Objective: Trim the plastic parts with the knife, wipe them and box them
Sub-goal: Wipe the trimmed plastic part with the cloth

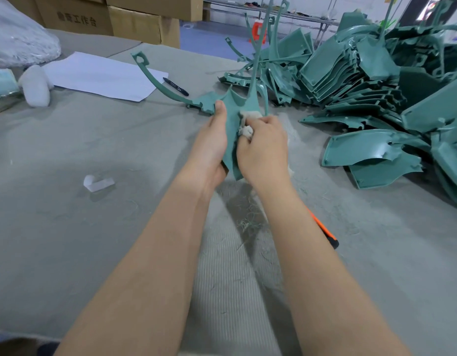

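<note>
Head view. I am logging one green plastic part [232, 107], standing upright between both hands. The left hand [212, 147] is gripping its lower edge, thumb lying up along the face. The right hand [263, 147], just beside the left, is curling round a pale cloth [248, 131] and pressing it against the part. An orange-handled knife [325, 228] is lying on the table [68, 227] nearer me than the right hand, partly hidden by the forearm. A pile of green parts [350, 73] is sitting right of the right hand. A pen [176, 86] and a paper sheet [101, 75] are lying beyond the left hand — well apart from it.
</note>
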